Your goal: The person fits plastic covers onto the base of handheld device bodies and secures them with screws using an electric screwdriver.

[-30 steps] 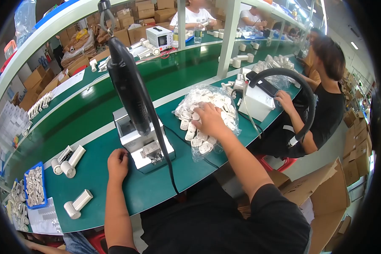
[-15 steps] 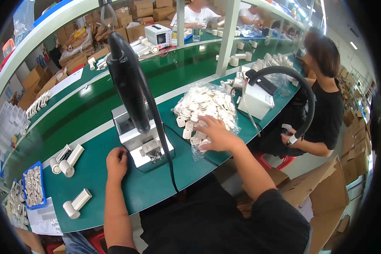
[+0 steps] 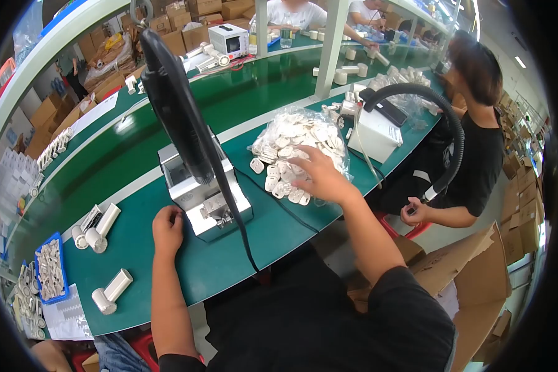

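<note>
My right hand (image 3: 325,178), fingers spread, is over the near side of a heap of small white plastic plates (image 3: 301,139) lying on a clear plastic bag. Several loose plates (image 3: 286,187) lie below its fingertips. On the green table, my left hand (image 3: 168,228) rests with its fingers curled in; the inside of the hand is hidden. Just right of it stands a metal fixture (image 3: 220,214) on a white base. Above the fixture hangs a black electric screwdriver (image 3: 178,105), its cord running down to the table edge.
White hair-dryer-shaped housings (image 3: 113,291) lie on the left, near a blue tray (image 3: 66,299) of small parts. A white box (image 3: 375,139) and a black flexible hose (image 3: 456,133) are on the right, beside a seated co-worker (image 3: 477,161). An open carton (image 3: 477,279) stands behind my right arm.
My right hand has moved back from the near edge of the heap, and the loose plates there lie differently. My left hand has stayed beside the fixture. Across the table, a co-worker's arm now reaches forward.
</note>
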The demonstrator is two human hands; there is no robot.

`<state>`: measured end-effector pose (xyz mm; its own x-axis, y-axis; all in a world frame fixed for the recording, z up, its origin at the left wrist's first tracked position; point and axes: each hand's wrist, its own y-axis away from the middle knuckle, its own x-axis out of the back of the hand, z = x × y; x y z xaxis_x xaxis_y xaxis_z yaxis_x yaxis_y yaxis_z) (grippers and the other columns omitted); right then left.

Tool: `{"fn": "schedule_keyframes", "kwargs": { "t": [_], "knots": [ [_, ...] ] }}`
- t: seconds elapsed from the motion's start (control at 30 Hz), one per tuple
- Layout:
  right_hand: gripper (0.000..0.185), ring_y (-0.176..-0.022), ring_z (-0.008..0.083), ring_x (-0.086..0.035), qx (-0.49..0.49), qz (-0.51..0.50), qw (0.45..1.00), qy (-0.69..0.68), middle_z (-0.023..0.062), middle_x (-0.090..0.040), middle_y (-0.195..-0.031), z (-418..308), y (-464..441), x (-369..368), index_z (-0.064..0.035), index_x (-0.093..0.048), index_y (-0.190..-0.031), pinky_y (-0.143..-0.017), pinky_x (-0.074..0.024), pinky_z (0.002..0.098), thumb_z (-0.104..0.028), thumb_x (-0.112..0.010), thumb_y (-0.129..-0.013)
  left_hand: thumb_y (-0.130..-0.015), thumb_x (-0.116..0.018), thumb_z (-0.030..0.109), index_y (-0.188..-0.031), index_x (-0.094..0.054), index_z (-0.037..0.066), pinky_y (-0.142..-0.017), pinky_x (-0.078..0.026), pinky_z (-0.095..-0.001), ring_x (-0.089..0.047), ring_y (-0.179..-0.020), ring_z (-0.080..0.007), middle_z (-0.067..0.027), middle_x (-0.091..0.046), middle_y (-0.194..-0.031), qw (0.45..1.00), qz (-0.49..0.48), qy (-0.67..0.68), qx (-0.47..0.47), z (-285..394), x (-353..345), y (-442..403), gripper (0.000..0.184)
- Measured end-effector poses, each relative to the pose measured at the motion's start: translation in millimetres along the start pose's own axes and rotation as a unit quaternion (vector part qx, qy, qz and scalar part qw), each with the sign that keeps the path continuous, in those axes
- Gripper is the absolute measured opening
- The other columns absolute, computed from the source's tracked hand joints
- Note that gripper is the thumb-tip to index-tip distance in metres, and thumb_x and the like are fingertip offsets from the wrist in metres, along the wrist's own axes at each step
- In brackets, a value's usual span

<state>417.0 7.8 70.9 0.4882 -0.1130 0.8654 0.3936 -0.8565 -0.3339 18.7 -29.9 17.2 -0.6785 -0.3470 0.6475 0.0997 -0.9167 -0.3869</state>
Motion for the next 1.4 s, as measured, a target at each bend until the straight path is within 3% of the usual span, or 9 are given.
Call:
{"fn": "schedule_keyframes", "kwargs": {
  "t": [0.2, 0.37, 0.53, 0.63, 0.87, 1.03, 1.13, 1.23, 1.4],
  "knots": [
    [0.021, -0.111, 0.0322, -0.053, 0.034, 0.069, 0.995, 0.064, 0.0142, -0.059, -0.117, 2.6, 22.4, 13.8, -0.0056, -0.067, -0.097, -0.097, -0.0388, 0.0440, -0.011, -0.068, -0.076, -0.079, -0.059, 0.001, -0.084, -0.060, 0.000, -0.061, -0.046, -0.0330, -0.056, -0.063, -0.0230, -0.0131, -0.058, -0.075, 1.000, -0.008, -0.006, 0.007, 1.4, -1.9, -1.4, 0.006],
    [0.014, -0.087, 0.0279, -0.063, 0.022, 0.010, 0.988, -0.151, 0.0133, -0.067, -0.089, 14.7, 21.1, 65.1, 0.0009, -0.065, -0.088, -0.077, -0.0491, 0.0344, 0.003, -0.060, -0.075, -0.078, -0.059, 0.001, -0.084, -0.060, 0.000, -0.061, -0.045, -0.0331, -0.056, -0.063, -0.0235, -0.0132, -0.058, -0.074, 1.000, -0.004, -0.006, -0.005, -6.8, -2.7, -1.0, 0.006],
    [0.022, -0.081, 0.0293, -0.065, -0.115, -0.292, 0.948, 0.053, 0.0144, -0.068, -0.084, 8.3, 26.0, 89.4, -0.0036, -0.069, -0.087, -0.072, -0.0494, 0.0356, -0.022, -0.071, -0.075, -0.079, -0.059, 0.002, -0.085, -0.060, 0.000, -0.061, -0.045, -0.0331, -0.055, -0.063, -0.0238, -0.0131, -0.058, -0.074, 1.000, -0.005, 0.007, 0.003, -6.5, -3.9, -1.8, 0.006],
    [0.038, -0.083, 0.0310, -0.064, -0.179, -0.325, 0.925, 0.087, 0.0144, -0.068, -0.084, 14.4, 29.8, 69.4, -0.0057, -0.070, -0.084, -0.074, -0.0490, 0.0398, -0.043, -0.069, -0.077, -0.079, -0.059, 0.002, -0.085, -0.060, 0.000, -0.061, -0.045, -0.0328, -0.055, -0.063, -0.0234, -0.0129, -0.058, -0.074, 1.000, -0.011, 0.006, 0.006, -2.8, -1.5, -1.4, 0.006],
    [0.028, -0.082, 0.0340, -0.062, -0.146, -0.154, 0.966, 0.149, 0.0144, -0.066, -0.086, -1.4, 27.4, 54.5, -0.0063, -0.067, -0.086, -0.072, -0.0486, 0.0418, -0.034, -0.066, -0.081, -0.080, -0.059, 0.002, -0.085, -0.060, 0.000, -0.061, -0.044, -0.0333, -0.055, -0.064, -0.0234, -0.0128, -0.058, -0.074, 1.000, -0.009, 0.000, 0.013, -3.2, -1.8, -1.2, 0.006],
    [0.025, -0.089, 0.0319, -0.060, 0.145, 0.054, 0.988, 0.023, 0.0115, -0.061, -0.097, -19.2, 8.5, 6.4, -0.0046, -0.062, -0.100, -0.075, -0.0484, 0.0396, -0.017, -0.067, -0.079, -0.079, -0.060, 0.002, -0.085, -0.060, 0.000, -0.061, -0.045, -0.0332, -0.055, -0.064, -0.0240, -0.0130, -0.058, -0.075, 1.000, 0.005, -0.003, -0.019, -9.7, -5.5, -1.3, 0.006],
    [0.022, -0.090, 0.0312, -0.060, 0.192, 0.125, 0.973, 0.039, 0.0108, -0.061, -0.095, -25.5, -18.0, -27.7, -0.0026, -0.063, -0.100, -0.076, -0.0492, 0.0384, -0.009, -0.062, -0.079, -0.079, -0.060, 0.001, -0.085, -0.060, 0.000, -0.061, -0.045, -0.0333, -0.055, -0.064, -0.0244, -0.0132, -0.059, -0.075, 1.000, -0.004, 0.002, 0.006, -9.1, -5.3, -1.7, 0.006],
    [0.022, -0.092, 0.0296, -0.062, 0.144, 0.042, 0.987, 0.048, 0.0097, -0.063, -0.093, -19.7, -53.2, -50.0, -0.0062, -0.065, -0.098, -0.076, -0.0509, 0.0382, -0.008, -0.061, -0.077, -0.081, -0.059, -0.001, -0.082, -0.057, -0.002, -0.057, -0.043, -0.0294, -0.052, -0.061, -0.0138, -0.0086, -0.056, -0.069, 1.000, 0.006, -0.004, -0.017, -7.8, -4.3, -1.4, 0.003],
    [0.021, -0.093, 0.0268, -0.064, 0.134, -0.056, 0.977, 0.159, 0.0084, -0.064, -0.092, -19.4, -83.6, -72.0, -0.0080, -0.067, -0.093, -0.075, -0.0533, 0.0371, -0.007, -0.064, -0.073, -0.080, -0.061, 0.001, -0.086, -0.061, -0.001, -0.060, -0.045, -0.0306, -0.054, -0.061, -0.0188, -0.0109, -0.059, -0.073, 0.999, -0.004, 0.007, 0.038, -8.5, -3.8, -2.0, 0.006]
  ]
}}
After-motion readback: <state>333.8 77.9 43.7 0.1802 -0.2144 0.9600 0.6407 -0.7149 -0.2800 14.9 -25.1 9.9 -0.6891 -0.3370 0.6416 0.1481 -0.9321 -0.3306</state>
